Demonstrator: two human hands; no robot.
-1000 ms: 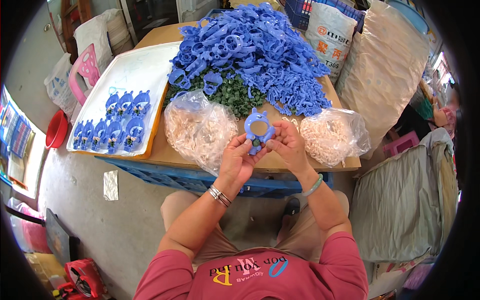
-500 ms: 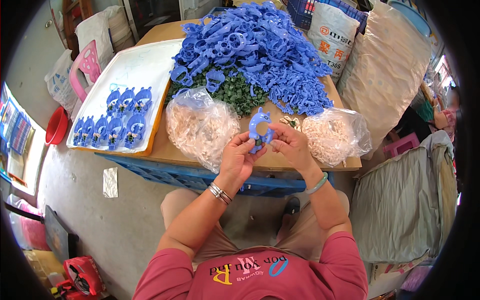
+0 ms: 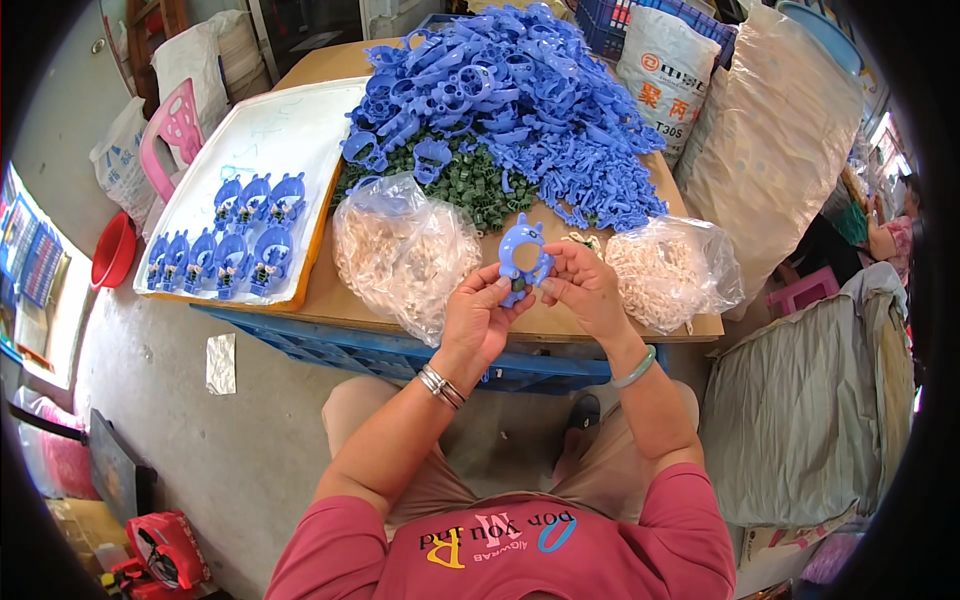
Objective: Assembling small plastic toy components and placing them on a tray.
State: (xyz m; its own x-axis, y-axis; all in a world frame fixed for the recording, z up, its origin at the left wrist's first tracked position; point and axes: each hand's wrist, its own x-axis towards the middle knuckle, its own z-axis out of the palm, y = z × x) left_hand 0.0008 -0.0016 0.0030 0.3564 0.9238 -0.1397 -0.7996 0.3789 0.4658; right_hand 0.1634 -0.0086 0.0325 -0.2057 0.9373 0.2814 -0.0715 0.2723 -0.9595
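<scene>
Between my two hands, above the front edge of the table, is a blue plastic figure frame (image 3: 512,243) with small ears and a round opening. My left hand (image 3: 483,310) grips its lower left side, near a dark green piece (image 3: 518,285) fitted low on it. Fingers of my right hand (image 3: 583,288) pinch the frame's lower right side. A clear bag of pale pink small parts (image 3: 400,255) lies left of my hands, and another bag of pale parts (image 3: 672,270) lies to the right. Behind them is a heap of dark green small parts (image 3: 480,190).
A big pile of blue plastic parts (image 3: 480,90) covers the table's back. At left, a white tray (image 3: 290,130) holds several assembled blue figures (image 3: 200,260). A blue crate (image 3: 330,345) stands under the cardboard tabletop (image 3: 370,318). Large sacks (image 3: 775,130) stand at right; another person (image 3: 890,235) is beyond.
The blue frame has turned slightly, so its round opening faces up more fully. Both hands keep hold of it in nearly the same place.
</scene>
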